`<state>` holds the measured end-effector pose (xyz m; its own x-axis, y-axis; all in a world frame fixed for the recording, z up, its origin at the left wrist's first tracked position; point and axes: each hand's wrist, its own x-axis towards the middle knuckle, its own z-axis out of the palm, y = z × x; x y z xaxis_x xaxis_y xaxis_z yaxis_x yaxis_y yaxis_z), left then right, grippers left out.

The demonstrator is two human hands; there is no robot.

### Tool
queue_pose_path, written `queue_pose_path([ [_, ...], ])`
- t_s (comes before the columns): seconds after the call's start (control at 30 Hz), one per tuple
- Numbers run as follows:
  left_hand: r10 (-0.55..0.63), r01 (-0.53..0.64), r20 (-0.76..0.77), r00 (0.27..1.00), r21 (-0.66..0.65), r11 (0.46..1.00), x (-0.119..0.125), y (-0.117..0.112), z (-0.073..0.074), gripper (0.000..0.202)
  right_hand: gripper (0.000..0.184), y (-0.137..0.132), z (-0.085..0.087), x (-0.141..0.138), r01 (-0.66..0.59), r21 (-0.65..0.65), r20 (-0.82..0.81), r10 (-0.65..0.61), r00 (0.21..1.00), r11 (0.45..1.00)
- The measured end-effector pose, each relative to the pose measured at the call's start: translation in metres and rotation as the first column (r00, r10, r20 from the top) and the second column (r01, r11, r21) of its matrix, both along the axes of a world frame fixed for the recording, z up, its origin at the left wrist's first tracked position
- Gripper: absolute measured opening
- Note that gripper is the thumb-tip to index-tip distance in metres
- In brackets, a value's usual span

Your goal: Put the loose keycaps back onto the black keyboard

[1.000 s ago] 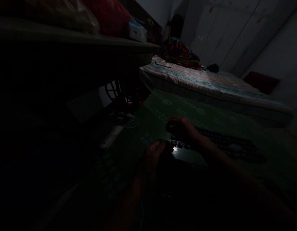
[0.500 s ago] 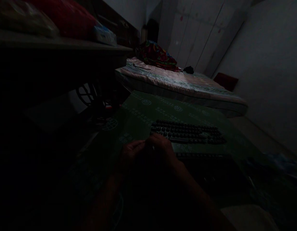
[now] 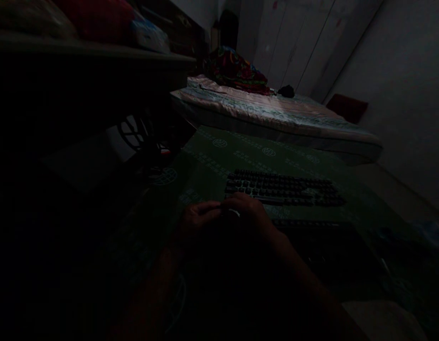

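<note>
In the dim head view, my left hand (image 3: 200, 219) and my right hand (image 3: 246, 210) meet low over the green printed mat (image 3: 201, 175). Both have their fingers closed, the fingertips pinched together. Whatever lies between them is too dark and small to name; a faint pale glint shows below the right fingers. Just beyond my right hand lie rows of black keyboard keys (image 3: 287, 187), with a gap toward their right side. Nearer, to the right of my right wrist, is a dark flat keyboard body (image 3: 322, 246), partly covered by my forearm.
A bed (image 3: 276, 113) with a patterned cloth heap (image 3: 237, 71) stands behind the mat. At the left is a table (image 3: 98, 52) carrying bags, with a metal wheel (image 3: 132, 132) beneath. A pale cloth-like thing (image 3: 383, 317) lies at lower right.
The view has tilted slightly, shifting the bed and keys up and to the right. My hands stay together, the right fingers a little flatter and further right.
</note>
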<state>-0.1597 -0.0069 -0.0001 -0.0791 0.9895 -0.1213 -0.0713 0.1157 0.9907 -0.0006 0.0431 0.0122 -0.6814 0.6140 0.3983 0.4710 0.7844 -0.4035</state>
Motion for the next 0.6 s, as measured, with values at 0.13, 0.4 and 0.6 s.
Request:
queue_pose_path([
  [0.13,-0.072,0.072,0.027,0.997,0.014,0.997,0.000,-0.003,0.000,0.028,0.019,0.000,-0.002,0.004,-0.068,-0.005,-0.029,0.068,0.997,0.998],
  [0.4,-0.078,0.076,0.034,0.996,0.060,0.995,0.000,-0.005,-0.002,0.028,0.016,0.003,-0.003,0.013,-0.195,-0.036,-0.159,0.187,0.969,0.980],
  [0.6,-0.026,0.026,-0.043,0.999,0.000,1.000,0.006,-0.004,-0.011,0.029,0.013,0.007,-0.018,0.013,-0.229,-0.087,-0.176,0.211,0.961,0.970],
])
